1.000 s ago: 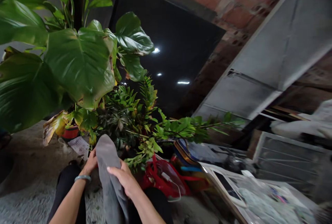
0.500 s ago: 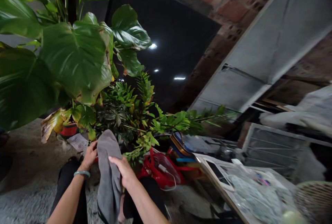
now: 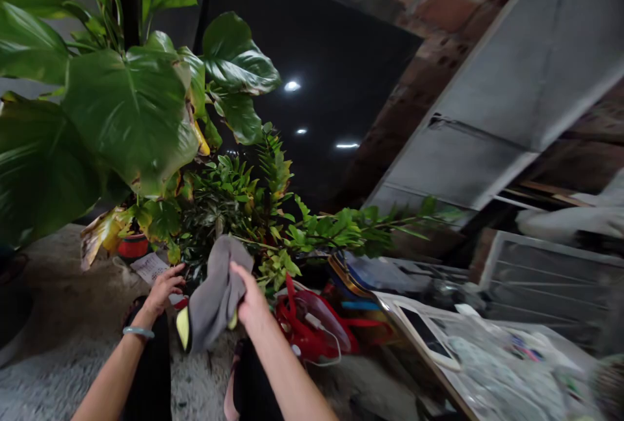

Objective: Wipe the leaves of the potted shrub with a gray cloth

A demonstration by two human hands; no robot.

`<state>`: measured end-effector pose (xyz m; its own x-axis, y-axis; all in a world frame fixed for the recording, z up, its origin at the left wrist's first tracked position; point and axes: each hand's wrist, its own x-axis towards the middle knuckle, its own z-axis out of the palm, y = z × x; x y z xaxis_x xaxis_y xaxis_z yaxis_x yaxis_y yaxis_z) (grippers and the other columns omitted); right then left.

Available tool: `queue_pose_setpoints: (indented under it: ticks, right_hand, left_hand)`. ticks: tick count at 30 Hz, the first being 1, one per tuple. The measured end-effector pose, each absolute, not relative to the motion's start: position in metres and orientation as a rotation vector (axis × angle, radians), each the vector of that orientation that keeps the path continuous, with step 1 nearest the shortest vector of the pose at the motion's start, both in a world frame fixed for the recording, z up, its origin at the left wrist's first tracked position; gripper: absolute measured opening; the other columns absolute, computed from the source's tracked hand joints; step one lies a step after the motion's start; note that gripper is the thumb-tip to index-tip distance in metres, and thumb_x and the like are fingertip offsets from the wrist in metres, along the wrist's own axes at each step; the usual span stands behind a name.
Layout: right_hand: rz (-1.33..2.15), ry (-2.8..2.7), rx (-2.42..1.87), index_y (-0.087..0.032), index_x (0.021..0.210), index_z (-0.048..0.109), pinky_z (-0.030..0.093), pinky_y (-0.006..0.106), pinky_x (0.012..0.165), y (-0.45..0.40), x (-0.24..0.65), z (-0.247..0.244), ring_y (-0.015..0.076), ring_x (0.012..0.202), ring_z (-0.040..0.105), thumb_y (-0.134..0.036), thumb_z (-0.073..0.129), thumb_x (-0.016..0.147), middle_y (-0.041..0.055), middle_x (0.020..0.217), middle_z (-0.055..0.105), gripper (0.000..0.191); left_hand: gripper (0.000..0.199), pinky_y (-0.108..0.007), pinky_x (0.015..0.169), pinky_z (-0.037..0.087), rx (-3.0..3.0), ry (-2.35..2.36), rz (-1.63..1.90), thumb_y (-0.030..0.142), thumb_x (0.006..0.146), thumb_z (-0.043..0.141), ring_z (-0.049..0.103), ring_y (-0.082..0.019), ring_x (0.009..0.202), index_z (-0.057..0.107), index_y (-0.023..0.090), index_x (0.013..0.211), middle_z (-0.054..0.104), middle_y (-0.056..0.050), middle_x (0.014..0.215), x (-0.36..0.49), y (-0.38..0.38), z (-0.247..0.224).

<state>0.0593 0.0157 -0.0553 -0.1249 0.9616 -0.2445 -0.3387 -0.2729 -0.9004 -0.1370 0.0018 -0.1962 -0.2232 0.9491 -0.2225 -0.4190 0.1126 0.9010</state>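
A grey cloth (image 3: 217, 294) with yellow-green edging hangs bunched in front of me, above the floor between my legs. My right hand (image 3: 249, 297) grips its right side, thumb on top. Just left of the cloth, my left hand (image 3: 163, 290) is off it, fingers spread and nothing in them; a pale bangle circles that wrist. Beyond the cloth stand leafy green plants (image 3: 229, 193).
A big-leaved plant (image 3: 127, 109) fills the upper left, with a red pot (image 3: 132, 247) and a printed paper (image 3: 149, 267) below. To the right are a red bag (image 3: 312, 323) with a white cable and a table (image 3: 487, 343) bearing a white-framed device (image 3: 426, 333).
My left hand has let go of the cloth and moved left, its fingers now spread. The cloth has swung up and right with my right hand, showing its yellow-green edge.
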Motion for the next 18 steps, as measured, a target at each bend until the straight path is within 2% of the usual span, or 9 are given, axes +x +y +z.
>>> queue_pose_setpoints:
  ticks: [2, 4, 8, 10, 13, 18]
  right_hand:
    - [1.771, -0.819, -1.138, -0.026, 0.070, 0.072, 0.061, 0.046, 0.065, -0.014, 0.063, -0.067, 0.0333, 0.067, 0.075, -0.043, 0.082, 0.054, 0.0080, 0.060, 0.074, 0.026]
    - [1.789, -0.811, -1.134, -0.025, 0.074, 0.074, 0.061, 0.044, 0.067, -0.026, 0.074, -0.059, 0.0319, 0.069, 0.076, -0.043, 0.085, 0.056, 0.0081, 0.066, 0.077, 0.028]
    - [1.305, -0.786, -1.002, -0.021, 0.089, 0.071, 0.061, 0.039, 0.075, 0.018, 0.095, -0.013, 0.0262, 0.076, 0.075, -0.037, 0.088, 0.052, 0.0029, 0.078, 0.079, 0.044]
    - [1.177, -0.750, -0.945, -0.020, 0.091, 0.069, 0.060, 0.037, 0.076, 0.049, 0.095, -0.007, 0.0240, 0.077, 0.074, -0.034, 0.087, 0.048, 0.0012, 0.079, 0.079, 0.048]
    - [1.387, -0.672, -1.016, -0.022, 0.081, 0.067, 0.061, 0.040, 0.071, 0.062, 0.086, -0.038, 0.0257, 0.072, 0.074, -0.036, 0.083, 0.047, 0.0007, 0.069, 0.076, 0.040]
    - [1.791, -0.598, -1.174, -0.024, 0.074, 0.069, 0.062, 0.045, 0.064, -0.002, 0.086, -0.111, 0.0317, 0.069, 0.075, -0.044, 0.080, 0.051, 0.0043, 0.063, 0.075, 0.033]
  left_hand:
    - [0.052, -0.029, 0.068, 0.049, 0.615, 1.176, 1.458, 0.032, 0.062, 0.079, 0.066, -0.022, 0.080, 0.079, 0.011, 0.110, 0.073, -0.009, 0.079, -0.138, 0.002, -0.198]
    - [0.048, -0.029, 0.068, 0.049, 0.631, 1.176, 1.447, 0.033, 0.062, 0.080, 0.066, -0.023, 0.081, 0.080, 0.012, 0.106, 0.073, -0.010, 0.079, -0.139, 0.001, -0.198]
    - [0.044, -0.029, 0.067, 0.049, 0.625, 1.162, 1.426, 0.035, 0.060, 0.083, 0.066, -0.023, 0.083, 0.082, 0.014, 0.099, 0.074, -0.011, 0.082, -0.138, 0.000, -0.196]
    - [0.045, -0.028, 0.066, 0.049, 0.592, 1.146, 1.434, 0.036, 0.057, 0.086, 0.066, -0.023, 0.081, 0.082, 0.014, 0.096, 0.075, -0.011, 0.083, -0.136, -0.001, -0.195]
    - [0.046, -0.029, 0.065, 0.050, 0.545, 1.107, 1.457, 0.037, 0.052, 0.089, 0.065, -0.021, 0.078, 0.082, 0.014, 0.092, 0.075, -0.011, 0.084, -0.131, -0.002, -0.193]
    - [0.043, -0.029, 0.067, 0.050, 0.520, 1.110, 1.446, 0.040, 0.053, 0.090, 0.067, -0.021, 0.077, 0.082, 0.014, 0.087, 0.075, -0.010, 0.084, -0.126, -0.005, -0.189]
